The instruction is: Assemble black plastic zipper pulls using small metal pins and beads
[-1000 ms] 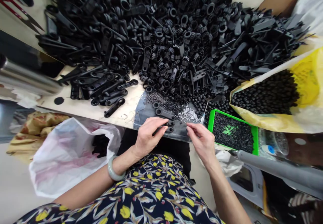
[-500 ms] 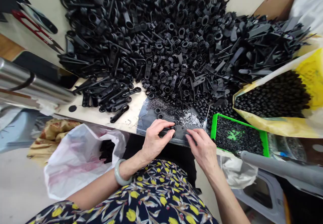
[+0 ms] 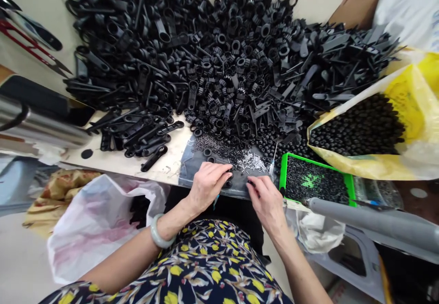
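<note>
Landmark: a dark translucent plastic sheet (image 3: 195, 171) lying on the pale work table's edge.
Left hand (image 3: 207, 187): on the sheet's middle, fingers curved down over small black plastic parts; whether it grips them, I cannot tell.
Right hand (image 3: 267, 203): at the sheet's right end, thumb and fingertips (image 3: 252, 184) drawn close together; whether they pinch anything, I cannot tell.
Small black plastic rings (image 3: 228, 184): on the sheet, just under the left fingertips.
Silver metal pins (image 3: 254, 162): a scattered pile on the sheet, just above the right hand.
Bright green tray of black beads (image 3: 317, 163): just right of the sheet.
Yellow plastic bag (image 3: 408, 107): beyond the tray, right of the sheet, filled with black cylinders (image 3: 356, 128).
Black plastic strap parts (image 3: 206, 57): a large heap beyond the sheet.
White plastic bag (image 3: 92, 235): left of the sheet, below the table edge.
</note>
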`<state>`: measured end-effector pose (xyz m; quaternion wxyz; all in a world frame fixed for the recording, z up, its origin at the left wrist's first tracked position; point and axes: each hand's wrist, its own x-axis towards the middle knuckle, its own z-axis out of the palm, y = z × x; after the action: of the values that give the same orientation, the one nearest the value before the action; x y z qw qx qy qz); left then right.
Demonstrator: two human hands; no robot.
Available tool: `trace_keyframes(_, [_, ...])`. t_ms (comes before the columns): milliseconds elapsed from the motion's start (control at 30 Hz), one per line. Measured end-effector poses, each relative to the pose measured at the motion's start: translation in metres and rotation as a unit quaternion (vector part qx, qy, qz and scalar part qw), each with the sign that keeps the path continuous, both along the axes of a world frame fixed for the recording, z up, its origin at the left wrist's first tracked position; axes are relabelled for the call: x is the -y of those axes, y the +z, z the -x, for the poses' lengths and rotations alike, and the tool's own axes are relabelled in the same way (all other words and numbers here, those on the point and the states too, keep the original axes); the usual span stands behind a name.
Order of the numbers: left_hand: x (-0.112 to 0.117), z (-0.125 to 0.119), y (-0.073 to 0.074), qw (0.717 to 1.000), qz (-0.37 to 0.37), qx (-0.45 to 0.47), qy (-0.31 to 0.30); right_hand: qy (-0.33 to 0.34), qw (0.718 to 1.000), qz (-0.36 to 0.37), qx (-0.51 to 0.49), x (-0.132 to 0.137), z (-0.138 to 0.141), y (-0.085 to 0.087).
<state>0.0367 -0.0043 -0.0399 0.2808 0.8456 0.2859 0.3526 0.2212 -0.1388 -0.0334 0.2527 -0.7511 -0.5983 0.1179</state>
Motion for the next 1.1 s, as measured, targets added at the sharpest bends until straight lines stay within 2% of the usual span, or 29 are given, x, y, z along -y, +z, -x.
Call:
trace_keyframes(200, [-0.003,-0.004,-0.001,0.999,-0.031,0.007,0.024,0.037,0.999,-0.005,-0.008,-0.018,0.017,-0.004])
trace_keyframes(333, [-0.009,-0.004,0.002,0.999,-0.037,-0.006,0.039,0.041,0.999,-0.009,-0.024,-0.014,0.014,0.001])
trace_keyframes(400, [-0.014,-0.005,0.004,0.998,-0.024,-0.029,0.041,0.042,0.998,-0.016,-0.041,-0.002,0.009,0.008])
trace_keyframes(533, [-0.031,-0.014,0.005,0.992,-0.030,-0.124,-0.002,0.049,0.997,-0.047,-0.034,0.031,0.001,0.019])
trace_keyframes(733, [-0.048,-0.034,0.007,0.964,-0.032,-0.262,-0.026,0.015,0.997,-0.043,-0.068,0.082,-0.001,0.014])
trace_keyframes(833, [-0.052,-0.038,0.010,0.958,-0.037,-0.282,-0.039,-0.068,0.993,-0.063,-0.078,0.112,-0.007,0.008])
trace_keyframes(933, [-0.057,-0.039,0.012,0.955,-0.030,-0.289,-0.064,-0.213,0.968,-0.098,-0.090,0.142,-0.019,0.007])
trace_keyframes(1033, [-0.060,-0.037,0.012,0.958,-0.020,-0.274,-0.079,-0.370,0.910,-0.153,-0.110,0.159,-0.037,0.012])
trace_keyframes(1100, [-0.059,-0.034,0.010,0.965,-0.018,-0.249,-0.079,-0.434,0.863,-0.224,-0.129,0.160,-0.052,0.018])
